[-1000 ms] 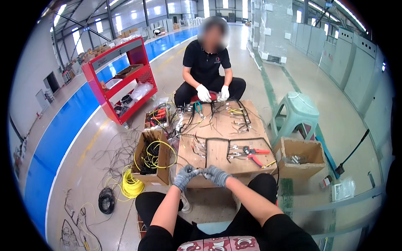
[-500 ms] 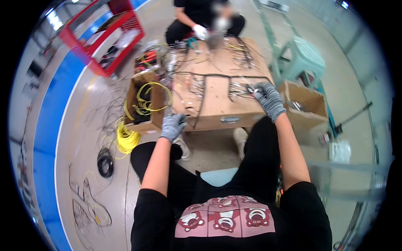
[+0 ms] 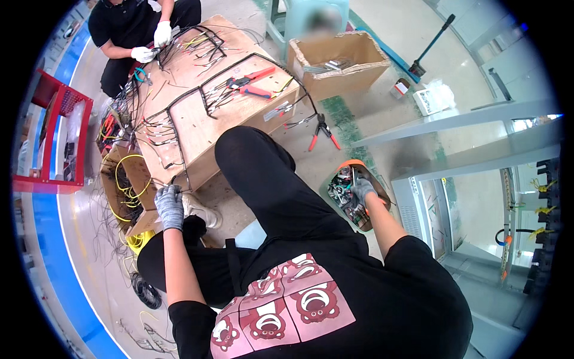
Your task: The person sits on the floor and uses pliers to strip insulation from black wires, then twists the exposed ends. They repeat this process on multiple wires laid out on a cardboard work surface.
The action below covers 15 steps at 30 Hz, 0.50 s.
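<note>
A black wire harness [image 3: 197, 88] with many short branches lies across the wooden work surface [image 3: 197, 134]. At its near left corner, my left hand [image 3: 170, 206], in a grey glove, has its fingers closed by a black wire end; whether they grip it is hidden. My right hand [image 3: 362, 190], also gloved, reaches into an orange-rimmed bin [image 3: 357, 162] of mixed tools and small parts. Its fingers are curled; what they grasp cannot be made out. A crimping tool [image 3: 248, 82] with red and blue handles rests on the branches. Red-handled cutters [image 3: 321, 131] lie beyond the near right edge.
Across the surface, a person with white gloves [image 3: 152, 45] handles wires. An open cardboard box [image 3: 341, 63] stands at the right, another [image 3: 140, 218] with yellow cable at the left. A red rack [image 3: 60, 131] is far left; grey metal framework [image 3: 412, 209] is at right.
My view has swung right. My right hand has left the harness branches and moved down right into the bin. The crimping tool now lies on the harness; my left hand stays at the corner.
</note>
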Each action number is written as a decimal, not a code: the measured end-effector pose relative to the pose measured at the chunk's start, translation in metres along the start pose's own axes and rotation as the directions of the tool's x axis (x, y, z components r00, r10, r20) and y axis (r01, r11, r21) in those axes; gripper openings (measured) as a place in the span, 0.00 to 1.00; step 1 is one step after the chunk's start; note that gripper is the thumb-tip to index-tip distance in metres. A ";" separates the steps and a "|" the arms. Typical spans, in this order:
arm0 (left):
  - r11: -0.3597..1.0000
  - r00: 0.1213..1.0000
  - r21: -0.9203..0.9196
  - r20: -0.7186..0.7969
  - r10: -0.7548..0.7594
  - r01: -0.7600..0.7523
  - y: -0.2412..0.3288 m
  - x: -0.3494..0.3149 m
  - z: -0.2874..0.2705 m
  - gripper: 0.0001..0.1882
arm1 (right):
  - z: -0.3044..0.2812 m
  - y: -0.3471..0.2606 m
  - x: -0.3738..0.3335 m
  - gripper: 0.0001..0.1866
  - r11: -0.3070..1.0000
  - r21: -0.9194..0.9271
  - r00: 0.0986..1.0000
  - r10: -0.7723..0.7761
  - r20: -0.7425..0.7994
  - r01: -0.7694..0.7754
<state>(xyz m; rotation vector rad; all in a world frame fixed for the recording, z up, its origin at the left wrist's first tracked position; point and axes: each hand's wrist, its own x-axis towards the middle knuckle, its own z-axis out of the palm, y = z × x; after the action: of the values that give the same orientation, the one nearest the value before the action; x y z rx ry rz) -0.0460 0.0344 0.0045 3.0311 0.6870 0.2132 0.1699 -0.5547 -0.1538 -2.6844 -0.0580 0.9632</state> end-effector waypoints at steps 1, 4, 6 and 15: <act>1.000 1.000 0.012 -0.002 0.008 -0.008 -0.007 -0.003 0.008 0.10 | 0.022 0.015 0.001 0.21 0.996 -0.038 0.976 -0.085 -0.201 0.079; 0.997 0.993 0.075 -0.112 0.038 -0.029 -0.003 0.001 0.000 0.11 | 0.031 0.005 -0.011 0.28 0.980 0.123 0.978 0.137 0.156 -0.157; 0.997 0.981 -0.007 -0.178 -0.076 0.076 0.013 0.001 -0.018 0.10 | 0.060 0.013 0.024 0.26 0.979 -0.044 0.959 0.206 0.196 -0.201; -0.039 0.356 -0.967 0.131 -0.925 0.253 0.007 -0.040 0.039 0.13 | 0.092 0.006 0.109 0.14 0.978 0.051 0.947 -0.180 -0.265 0.200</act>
<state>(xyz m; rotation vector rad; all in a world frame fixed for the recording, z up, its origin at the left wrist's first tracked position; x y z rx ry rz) -0.0735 0.0106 -0.0388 1.1365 1.3695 1.1060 0.1960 -0.5220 -0.2904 -2.6493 -0.2163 0.5402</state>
